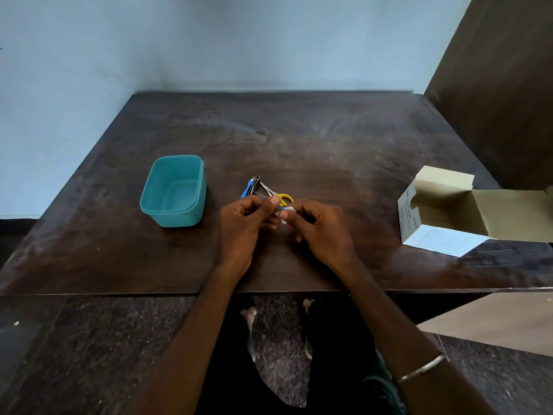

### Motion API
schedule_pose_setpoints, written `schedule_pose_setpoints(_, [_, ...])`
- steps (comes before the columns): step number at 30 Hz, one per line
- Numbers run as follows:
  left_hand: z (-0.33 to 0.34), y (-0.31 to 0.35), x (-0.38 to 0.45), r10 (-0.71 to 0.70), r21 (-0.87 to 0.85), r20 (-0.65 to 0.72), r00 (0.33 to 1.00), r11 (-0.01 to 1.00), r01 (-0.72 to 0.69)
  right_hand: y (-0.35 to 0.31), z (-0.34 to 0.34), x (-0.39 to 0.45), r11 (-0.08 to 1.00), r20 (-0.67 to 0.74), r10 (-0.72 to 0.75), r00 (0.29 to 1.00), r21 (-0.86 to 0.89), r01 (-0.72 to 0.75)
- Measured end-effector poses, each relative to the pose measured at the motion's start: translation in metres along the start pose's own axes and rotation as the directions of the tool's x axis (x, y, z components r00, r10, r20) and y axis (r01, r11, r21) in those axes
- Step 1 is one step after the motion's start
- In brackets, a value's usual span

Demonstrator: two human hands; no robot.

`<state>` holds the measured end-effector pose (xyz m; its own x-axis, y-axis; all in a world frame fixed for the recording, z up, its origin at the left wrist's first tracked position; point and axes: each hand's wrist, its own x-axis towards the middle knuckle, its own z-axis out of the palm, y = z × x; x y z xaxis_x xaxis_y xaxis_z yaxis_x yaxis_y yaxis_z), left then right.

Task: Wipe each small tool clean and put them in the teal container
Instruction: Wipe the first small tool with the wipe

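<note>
Left hand (245,217) pinches a small metal tool, right hand (317,226) pinches a white wipe (285,212); smooth round-cornered teal container (173,191) sits just left on dark woodgrain worktop (299,139).

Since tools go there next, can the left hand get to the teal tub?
Probably yes: the teal tub sits open on the table beside the left hand, nothing between, though that hand holds a small tool.

wall (209,40): pale blue | table (299,139): dark wood (scuffed) | floor (89,354): speckled
</note>
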<state>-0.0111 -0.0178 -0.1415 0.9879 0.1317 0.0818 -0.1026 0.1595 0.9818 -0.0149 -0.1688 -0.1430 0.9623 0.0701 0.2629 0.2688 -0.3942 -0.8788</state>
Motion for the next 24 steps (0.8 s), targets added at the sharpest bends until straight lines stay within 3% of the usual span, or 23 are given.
schedule_pose_setpoints(9, [0.0000, 0.0020, 0.0003, -0.015, -0.018, -0.040, 0.999, 1.000, 0.014, 0.0058, -0.0015, 0.0007, 0.999, 0.093, -0.029, 0.995, -0.027, 0.032])
schedule_pose_setpoints(15, [0.0001, 0.0026, 0.0001, -0.024, -0.047, -0.070, 0.997, 0.999, 0.021, 0.0031, 0.0005, -0.0004, 0.999, 0.022, -0.016, 1.000, -0.031, 0.017])
schedule_pose_setpoints(24, [0.0001, 0.0013, -0.0005, -0.028, -0.005, -0.094, 0.995, 1.000, 0.028, -0.0009, 0.0045, -0.0044, 0.919, -0.028, -0.190, 0.981, -0.357, 0.167])
